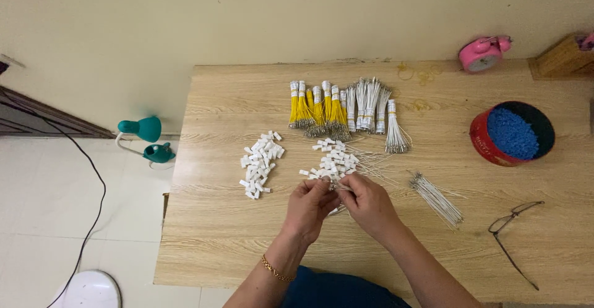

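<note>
Hands meet at the middle of a pale wooden table (pixel 216 246), seen from above as we look down on them. Our left hand (pixel 309 209) and our right hand (pixel 369 206) come together fingertip to fingertip, both pinched narrow around a small white connector with thin white wires (pixel 337 187), held just above the tabletop. A gold bracelet (pixel 276 270) circles the left wrist.

Just beyond the fingers lies a loose pile of white connectors with wires attached (pixel 337 161), its thin leads fanning out to the right. To the left of it, a little apart, lies a second pile of plain white connectors (pixel 260 162).

Further back, near the wall, bundles of yellow wires (pixel 315 113) lie side by side, and touching them on the right are bundles of white wires (pixel 370 107). One loose bunch of white wires (pixel 436 199) lies at an angle to the right of our right hand.

At the right of the table stands a round red tin filled with small blue pieces (pixel 512 133). Nearer us lies a pair of glasses (pixel 513 221), folded open. A pink alarm clock (pixel 482 54) sits at the far edge, with a few rubber bands (pixel 421 76) beside it. A teal desk lamp (pixel 148 138) stands on the floor to the left of the table.
</note>
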